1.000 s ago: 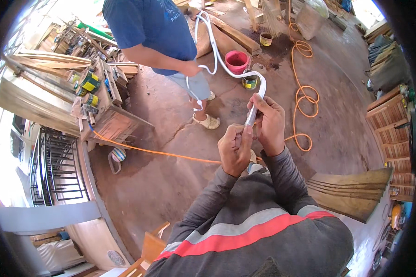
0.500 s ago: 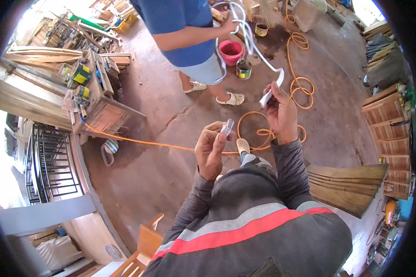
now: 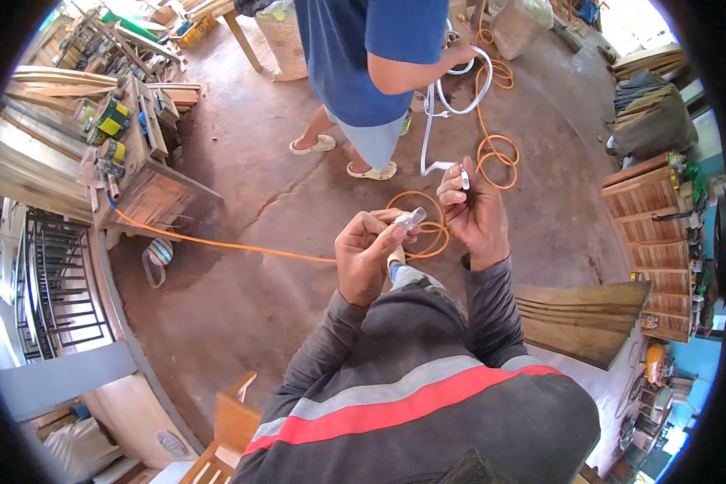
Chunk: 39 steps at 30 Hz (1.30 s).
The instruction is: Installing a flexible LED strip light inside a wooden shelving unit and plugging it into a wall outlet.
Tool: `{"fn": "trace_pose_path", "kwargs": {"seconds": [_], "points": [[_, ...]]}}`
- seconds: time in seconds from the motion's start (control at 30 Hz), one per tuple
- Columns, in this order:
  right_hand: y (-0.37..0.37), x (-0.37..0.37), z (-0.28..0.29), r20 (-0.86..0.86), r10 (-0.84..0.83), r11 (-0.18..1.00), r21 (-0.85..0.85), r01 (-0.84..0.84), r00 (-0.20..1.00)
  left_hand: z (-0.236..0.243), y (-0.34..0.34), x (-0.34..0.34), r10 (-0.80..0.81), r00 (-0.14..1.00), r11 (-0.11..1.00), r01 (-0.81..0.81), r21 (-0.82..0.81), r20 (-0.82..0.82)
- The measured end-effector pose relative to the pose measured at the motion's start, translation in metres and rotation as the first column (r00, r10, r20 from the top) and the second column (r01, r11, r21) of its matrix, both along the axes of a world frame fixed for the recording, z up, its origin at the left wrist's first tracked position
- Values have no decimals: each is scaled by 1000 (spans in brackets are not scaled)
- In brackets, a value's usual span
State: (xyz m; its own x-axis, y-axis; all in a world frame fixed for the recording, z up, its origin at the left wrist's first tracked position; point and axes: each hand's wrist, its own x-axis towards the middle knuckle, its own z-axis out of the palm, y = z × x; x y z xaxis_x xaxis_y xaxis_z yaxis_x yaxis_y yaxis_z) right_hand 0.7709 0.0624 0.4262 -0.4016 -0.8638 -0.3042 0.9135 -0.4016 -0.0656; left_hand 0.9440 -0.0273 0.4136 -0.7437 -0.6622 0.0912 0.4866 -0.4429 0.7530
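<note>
Your left hand (image 3: 365,252) pinches a clear piece (image 3: 412,218), probably light and stiff; your right hand (image 3: 474,211) grips the white strip (image 3: 427,145), seemingly soft — hold it near its end.

one white cord (image 3: 425,148), one clear fitting (image 3: 411,218), one co-worker (image 3: 339,68) in two clogs (image 3: 372,172)

Head-worn fisheye, looking steeply down

A single wide camera is worn on the head, facing down and a little forward. The dark shirt (image 3: 524,423) fills the lower edge, closest to the lens; the left hand (image 3: 369,254) and right hand (image 3: 477,216) come next, near, around mid-frame. Another person (image 3: 355,73), cut off by the top edge, stands farther away. The floor (image 3: 226,331) spreads below, and straight edges bow toward the rounded rim.
</note>
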Motion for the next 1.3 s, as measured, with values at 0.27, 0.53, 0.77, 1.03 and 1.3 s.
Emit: {"fn": "trace_pose_path", "kwargs": {"seconds": [0.27, 0.53, 0.77, 1.03, 1.3], "points": [[7, 8, 9, 61, 0, 999, -52, 3, 998, 3, 3, -2, -70, 997, 993, 72, 90, -28], [5, 12, 15, 96, 28, 997, -76, -21, 995, 5, 0, 0, -90, 995, 985, 94, 142, -34], [3, 15, 22, 123, 58, 994, -97, -46, 991, 7, -2, 1, -91, 994, 981, 100, 165, -62], [6, 12, 27, 149, 74, 988, -148, -52, 986, 8, -1, -3, -122, 988, 979, 134, 151, -90], [15, 13, 37, -155, -93, 995, -51, 86, 983, 11, 1, -8, -151, 977, 966, 179, 188, -151]]}}
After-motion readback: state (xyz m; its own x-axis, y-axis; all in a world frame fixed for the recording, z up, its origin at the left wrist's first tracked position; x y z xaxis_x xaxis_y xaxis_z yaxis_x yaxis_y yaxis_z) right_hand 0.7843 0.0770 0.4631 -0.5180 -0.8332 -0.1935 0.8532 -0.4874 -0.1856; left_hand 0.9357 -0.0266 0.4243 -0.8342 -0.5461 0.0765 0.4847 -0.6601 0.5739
